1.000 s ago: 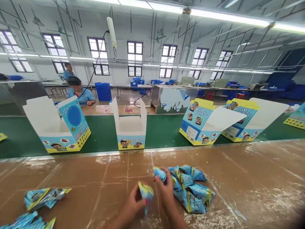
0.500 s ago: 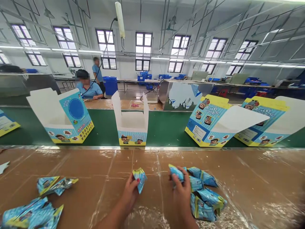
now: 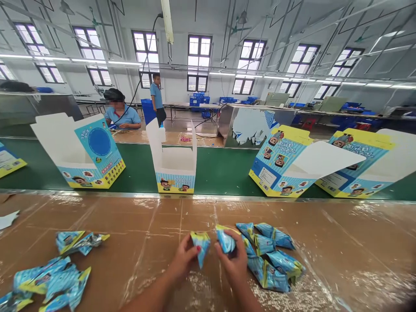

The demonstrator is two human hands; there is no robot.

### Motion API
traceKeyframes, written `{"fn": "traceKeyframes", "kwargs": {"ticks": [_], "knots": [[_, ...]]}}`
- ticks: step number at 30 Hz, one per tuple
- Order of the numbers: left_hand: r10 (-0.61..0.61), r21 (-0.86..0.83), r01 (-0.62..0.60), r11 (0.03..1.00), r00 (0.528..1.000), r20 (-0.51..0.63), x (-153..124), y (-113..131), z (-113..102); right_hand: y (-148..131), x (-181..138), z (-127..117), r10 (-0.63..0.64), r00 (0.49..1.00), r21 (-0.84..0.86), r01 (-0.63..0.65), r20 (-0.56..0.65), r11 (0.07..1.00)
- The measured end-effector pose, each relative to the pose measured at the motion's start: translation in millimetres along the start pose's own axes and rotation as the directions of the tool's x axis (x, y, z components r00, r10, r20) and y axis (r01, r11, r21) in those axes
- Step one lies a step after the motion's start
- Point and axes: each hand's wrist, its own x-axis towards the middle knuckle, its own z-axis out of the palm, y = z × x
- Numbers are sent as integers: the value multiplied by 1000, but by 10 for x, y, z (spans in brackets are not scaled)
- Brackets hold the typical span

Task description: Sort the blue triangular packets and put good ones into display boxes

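Bright | windows point(image 3: 199, 56) glowing white | strip lights point(image 3: 124, 63) lit | glare on tabletop point(image 3: 113, 225) | edges stretched

A pale wall point(image 3: 177, 50) with a row of tall, dark-framed windows point(image 3: 199, 60) rises behind glowing strip lights point(image 3: 87, 61), a narrow table point(image 3: 177, 104) and stacked blue bins point(image 3: 196, 100).

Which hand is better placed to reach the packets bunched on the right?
Probably the right hand: it is next to that bunch, though it already holds a packet. The left hand, holding another packet, is farther off.
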Motion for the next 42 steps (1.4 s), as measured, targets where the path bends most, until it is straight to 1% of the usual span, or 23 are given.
{"fn": "traceKeyframes", "kwargs": {"ticks": [3,4,5,8,9,12,14,16,18,19,20,23,25,28,29,30,33,34,35,37,39,40,42], "knots": [[92,-22,-96,995,985,-143,27,70,2,-35,21,-13,74,969,20,-71,-235,997],[89,-22,-93,995,984,-152,27,66,4,-45,29,-18,93,960,29,-88,-266,996],[62,-17,-65,998,990,-127,22,43,9,-51,35,-21,92,966,28,-88,-240,996],[-46,4,46,999,999,-11,-6,-80,31,-44,53,-40,30,999,-4,-30,-35,1000],[-60,7,60,998,998,0,-11,-109,39,-36,66,-55,25,999,-5,-25,-24,1000],[-7,-4,7,1000,997,-82,-21,-129,63,-18,100,-100,71,976,35,-66,-204,997],[-10,10,11,1000,997,-82,-44,-127,82,-22,82,-92,80,968,41,-72,-240,997],[-43,39,43,998,999,-2,-75,-129,100,-32,35,-55,53,994,15,-52,-93,999],[-67,53,65,996,997,38,-88,-103,108,-40,8,-25,50,998,8,-50,43,999],[-56,44,56,997,998,8,-83,-72,107,-41,12,-22,69,997,17,-69,42,997],[-34,30,35,999,998,-46,-72,-33,104,-41,26,-26,96,995,32,-96,-13,995],[23,6,-23,1000,985,-170,-45,60,98,-38,63,-38,148,961,67,-136,-234,988],[-8,13,10,1000,994,-112,-56,53,99,-38,36,-12,122,977,50,-115,-172,992],[-121,19,121,993,993,9,-73,-1,83,-38,-21,37,70,994,12,-72,79,997],[-132,4,132,991,991,8,-65,-5,70,-37,-21,39,71,994,9,-72,84,997],[-125,-21,125,992,992,-21,-49,2,56,-36,-9,32,85,996,15,-86,37,996],[-80,-85,70,994,990,-116,-4,41,26,-39,41,1,150,968,61,-140,-202,988],[-86,-87,77,993,991,-106,0,48,25,-43,43,1,154,963,59,-144,-219,988],[-104,-79,98,992,992,-76,-2,51,28,-49,35,10,147,972,46,-141,-183,989],[-150,-56,149,987,989,-3,-7,60,35,-65,6,35,130,991,15,-129,-12,991],[-156,-72,154,985,988,-18,11,97,32,-80,3,40,138,986,21,-141,92,990],[-140,-100,134,986,988,-62,29,124,26,-85,18,30,156,986,49,-159,64,986],[-95,-162,67,984,981,-170,63,170,12,-89,66,-2,195,975,129,-181,-104,975]]}}
